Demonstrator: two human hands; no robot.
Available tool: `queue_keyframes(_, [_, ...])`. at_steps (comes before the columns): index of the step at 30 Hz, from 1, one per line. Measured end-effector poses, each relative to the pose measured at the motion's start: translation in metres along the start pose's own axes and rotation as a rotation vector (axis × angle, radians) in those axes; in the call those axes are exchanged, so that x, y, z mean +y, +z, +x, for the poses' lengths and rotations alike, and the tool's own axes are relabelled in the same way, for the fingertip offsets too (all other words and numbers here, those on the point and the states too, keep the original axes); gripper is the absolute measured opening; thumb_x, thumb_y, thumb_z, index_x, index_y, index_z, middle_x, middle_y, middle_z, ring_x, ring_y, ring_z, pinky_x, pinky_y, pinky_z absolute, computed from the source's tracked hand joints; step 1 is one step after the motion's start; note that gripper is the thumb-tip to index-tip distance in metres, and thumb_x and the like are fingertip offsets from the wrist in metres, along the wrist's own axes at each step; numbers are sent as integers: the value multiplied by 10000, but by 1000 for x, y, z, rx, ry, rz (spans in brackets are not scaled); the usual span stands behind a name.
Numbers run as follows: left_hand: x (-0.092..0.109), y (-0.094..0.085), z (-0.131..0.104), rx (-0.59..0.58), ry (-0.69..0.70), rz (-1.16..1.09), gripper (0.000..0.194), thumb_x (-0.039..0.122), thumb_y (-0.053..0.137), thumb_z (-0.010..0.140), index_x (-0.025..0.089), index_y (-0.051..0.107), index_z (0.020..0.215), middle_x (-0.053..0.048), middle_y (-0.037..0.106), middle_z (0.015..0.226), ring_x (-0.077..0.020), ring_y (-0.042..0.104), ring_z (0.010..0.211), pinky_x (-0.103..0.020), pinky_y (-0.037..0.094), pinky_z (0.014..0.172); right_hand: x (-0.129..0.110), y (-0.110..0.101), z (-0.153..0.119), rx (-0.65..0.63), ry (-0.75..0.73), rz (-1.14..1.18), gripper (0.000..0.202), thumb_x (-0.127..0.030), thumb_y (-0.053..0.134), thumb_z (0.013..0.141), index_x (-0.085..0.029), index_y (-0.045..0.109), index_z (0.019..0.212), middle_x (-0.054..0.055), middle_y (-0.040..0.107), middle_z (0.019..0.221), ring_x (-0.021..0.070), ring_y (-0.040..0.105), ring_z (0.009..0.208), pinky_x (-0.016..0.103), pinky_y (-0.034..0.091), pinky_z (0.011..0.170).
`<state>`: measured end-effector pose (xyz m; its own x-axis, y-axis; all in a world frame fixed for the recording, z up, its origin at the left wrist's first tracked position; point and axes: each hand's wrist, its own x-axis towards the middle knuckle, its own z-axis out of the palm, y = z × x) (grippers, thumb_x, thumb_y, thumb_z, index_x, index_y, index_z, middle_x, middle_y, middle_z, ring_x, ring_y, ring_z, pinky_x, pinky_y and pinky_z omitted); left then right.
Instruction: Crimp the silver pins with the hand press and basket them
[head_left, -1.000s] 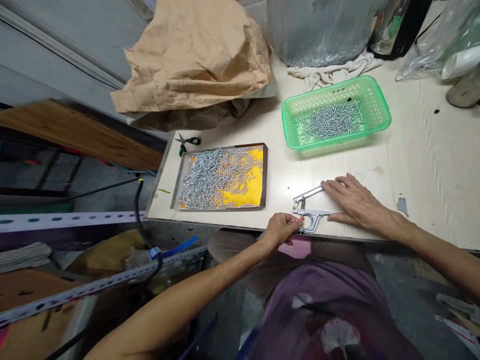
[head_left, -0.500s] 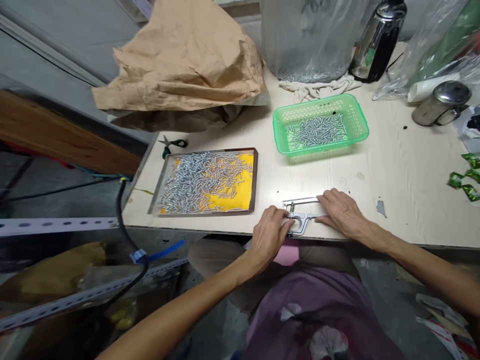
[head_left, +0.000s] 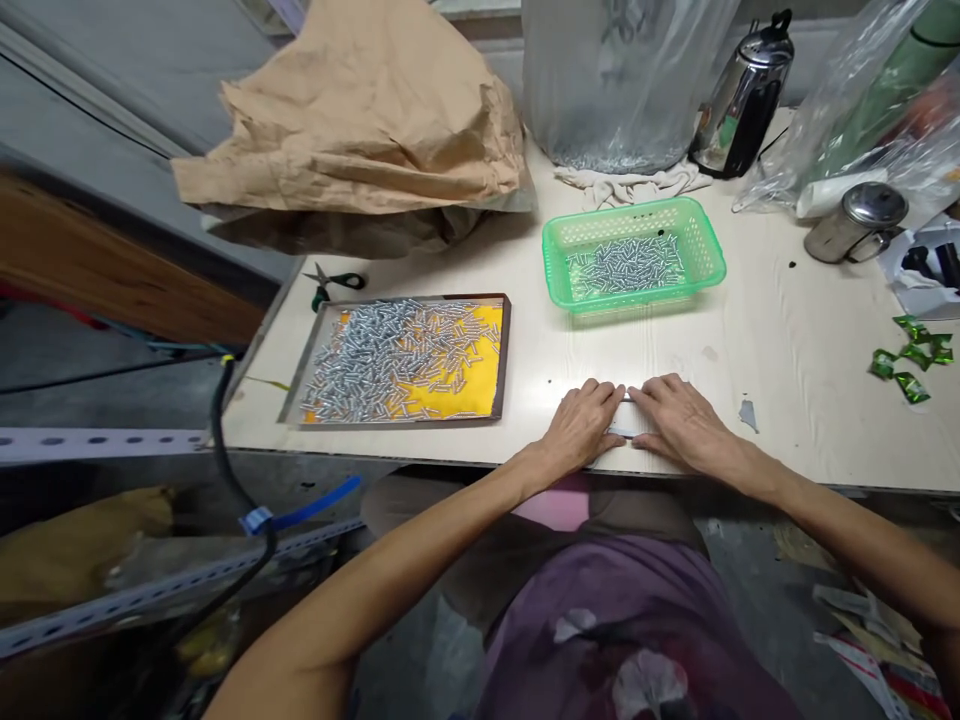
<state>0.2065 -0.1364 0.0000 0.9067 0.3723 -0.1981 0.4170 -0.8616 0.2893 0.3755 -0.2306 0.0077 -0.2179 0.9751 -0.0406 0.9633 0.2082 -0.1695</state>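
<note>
My left hand [head_left: 585,424] and my right hand [head_left: 679,420] are side by side at the table's front edge. Both have their fingers closed on a silver metal part [head_left: 621,424], one at each end. Only a short stretch of it shows between my fingertips; the earlier view shows a long flat frame with a small spring and a ring-shaped bracket. To the left, a shallow tray [head_left: 505,360] with a yellow bottom holds many small silver screws [head_left: 367,355]. Beyond my hands, a green plastic basket [head_left: 559,285] contains more of the same screws.
Scissors [head_left: 341,282] lie behind the tray. A brown paper bag [head_left: 360,120] and a clear plastic bag [head_left: 615,90] stand at the back. On the right are a steel kettle [head_left: 742,100], a lidded metal cup [head_left: 859,222] and several green wrapped sweets [head_left: 911,357].
My left hand has slid right along the metal part towards my right hand and now covers the ring-shaped end. My right hand keeps its hold. The view has shifted slightly.
</note>
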Motion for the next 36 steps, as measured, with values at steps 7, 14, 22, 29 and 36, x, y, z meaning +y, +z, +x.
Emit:
queue_keyframes(7, [2, -2, 3, 6, -137, -54, 150, 276, 614, 913, 186, 635, 1031, -75, 629, 994, -245, 544, 1021, -351, 453, 791, -12, 17, 10, 40, 12, -108, 145, -134, 506, 941, -154, 648, 927, 69, 589, 789, 219, 513, 762, 333, 361, 680])
queue_keyframes(14, [0, -5, 12, 49, -243, -70, 245, 317, 636, 898, 183, 623, 1104, -84, 641, 1043, -252, 542, 1050, -342, 468, 794, 6, 19, 25, 49, -5, -54, 207, -229, 483, 966, -148, 633, 1082, 109, 641, 938, 241, 568, 882, 362, 431, 764])
queue_keyframes(22, [-19, -14, -30, 334, -412, -196, 304, 310, 594, 925, 143, 617, 1178, -125, 638, 1161, -226, 602, 1071, -324, 467, 910, 23, 16, 9, 157, -84, 143, 475, -340, 552, 921, -177, 488, 1362, 183, 459, 1426, 344, 388, 1333, 550, 416, 1007])
queue_keyframes(29, [-18, -16, -38, -19, -767, -280, 240, 406, 661, 836, 174, 718, 810, -93, 724, 879, -237, 677, 894, -277, 470, 717, -4, 38, 10, 230, -3, 121, 280, -239, 484, 958, -155, 656, 1163, 125, 638, 1010, 257, 536, 930, 392, 483, 808])
queue_keyframes(36, [-23, -24, -34, -147, -600, -181, 93, 223, 651, 813, 170, 726, 800, -98, 717, 871, -240, 693, 889, -278, 494, 738, 7, 49, 15, 367, -15, 114, 308, -166, 392, 979, -201, 687, 1062, 84, 621, 887, 226, 528, 820, 352, 469, 743])
